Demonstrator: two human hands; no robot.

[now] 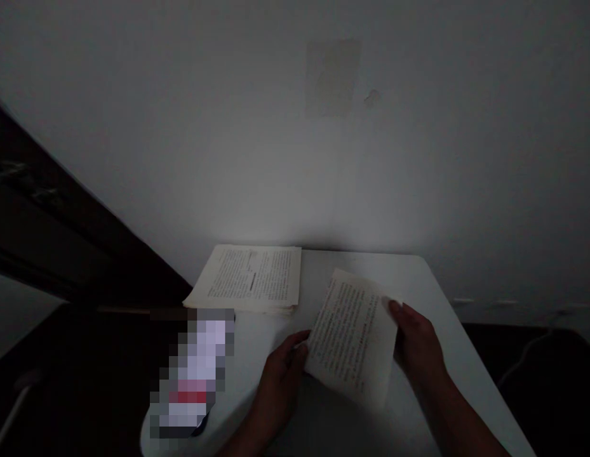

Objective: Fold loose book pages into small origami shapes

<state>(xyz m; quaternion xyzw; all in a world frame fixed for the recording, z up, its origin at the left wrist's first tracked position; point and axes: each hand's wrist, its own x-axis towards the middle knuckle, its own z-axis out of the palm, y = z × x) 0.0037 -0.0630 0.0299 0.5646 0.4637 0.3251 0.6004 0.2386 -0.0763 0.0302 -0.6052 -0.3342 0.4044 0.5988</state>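
A printed sheet of paper [352,336] is held tilted above the white table, its lines of text facing me. My left hand [286,374] pinches its left edge between thumb and fingers. At the opposite edge, my right hand [416,333] grips the paper, thumb on the front and fingers behind. Whether one sheet or a few are held together, I cannot tell. A stack of printed papers [251,276] lies at the back left of the table, beyond my left hand.
The white table [371,261] with rounded corners stands against a pale wall [218,139]. A blurred-out, phone-shaped object [197,374] lies at its left front edge. On the left is a dark door [85,235]; a thin cable [526,352] hangs at the right.
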